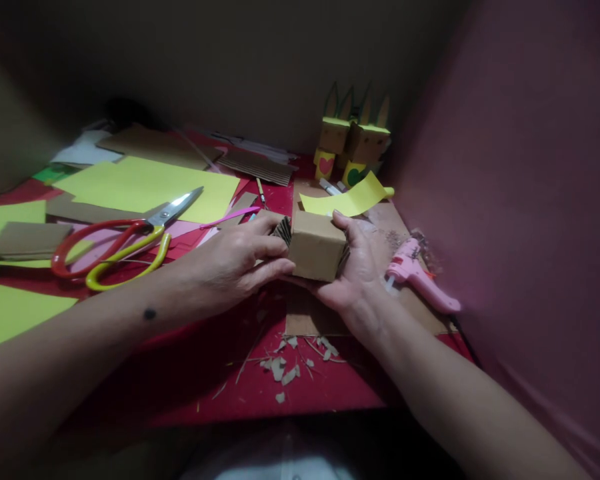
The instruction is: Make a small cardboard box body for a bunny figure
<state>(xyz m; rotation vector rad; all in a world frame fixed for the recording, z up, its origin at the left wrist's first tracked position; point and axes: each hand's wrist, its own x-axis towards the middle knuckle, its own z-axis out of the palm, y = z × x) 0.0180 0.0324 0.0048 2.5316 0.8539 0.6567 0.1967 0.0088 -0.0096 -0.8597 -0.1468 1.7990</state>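
Note:
A small brown cardboard box (317,247) is held between my two hands above the table. My right hand (353,270) cups its right side, the thumb at the top right corner and the other fingers mostly hidden beneath. On the left, my left hand (253,257) has its fingers closed at the box's side, where a dark ribbed corrugated edge (283,231) shows. Just behind the box lies a curled yellow paper strip (347,199). A pink glue gun (417,273) rests to the right of my right hand on a cardboard sheet (313,320).
Large scissors (130,243) with red and yellow handles lie on the left among yellow paper sheets (170,187) and cardboard pieces. Two cardboard figures (353,143) with pointed ears stand at the back. Paper scraps (280,367) litter the red tabletop (190,393). A pink wall (520,200) bounds the right.

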